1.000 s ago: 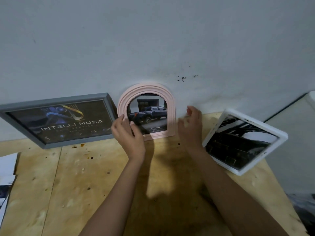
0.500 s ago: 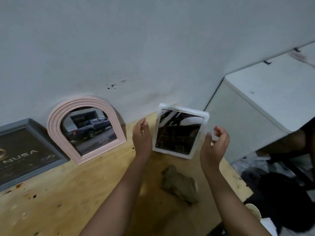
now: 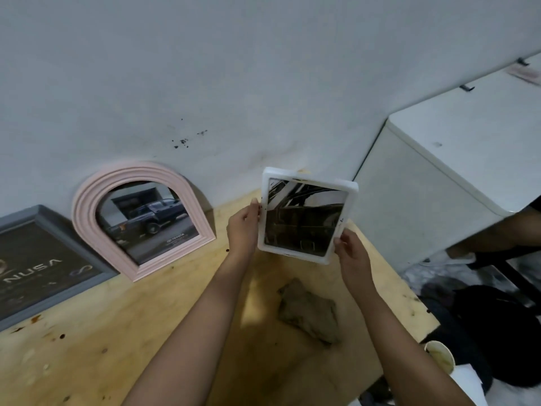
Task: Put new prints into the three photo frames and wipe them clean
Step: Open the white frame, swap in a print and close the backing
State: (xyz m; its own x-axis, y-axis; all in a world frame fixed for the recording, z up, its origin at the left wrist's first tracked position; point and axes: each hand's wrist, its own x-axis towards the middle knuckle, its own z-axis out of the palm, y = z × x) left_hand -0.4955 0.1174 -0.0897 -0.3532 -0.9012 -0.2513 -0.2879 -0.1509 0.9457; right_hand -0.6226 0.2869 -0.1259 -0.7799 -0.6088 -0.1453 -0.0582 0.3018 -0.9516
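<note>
Both hands are gripping the white frame (image 3: 307,213) by its side edges: the left hand (image 3: 243,227) is pinching the left edge between thumb and fingers (image 3: 254,204), and the right hand (image 3: 351,253) is pinching the lower right corner, its fingers (image 3: 341,241) curled around the rim. The frame is standing roughly upright, and whether its bottom edge is touching the desk (image 3: 87,347) or hanging just above it is hard to tell. Its glass is showing a dark print. Just below the fingers, between the two forearms, a crumpled brown cloth (image 3: 310,312) is lying on the desk. Well to the left of the left fingers, the pink arched frame (image 3: 87,206) is leaning against the wall (image 3: 234,68), and farther left the grey frame (image 3: 44,297) is leaning too.
</note>
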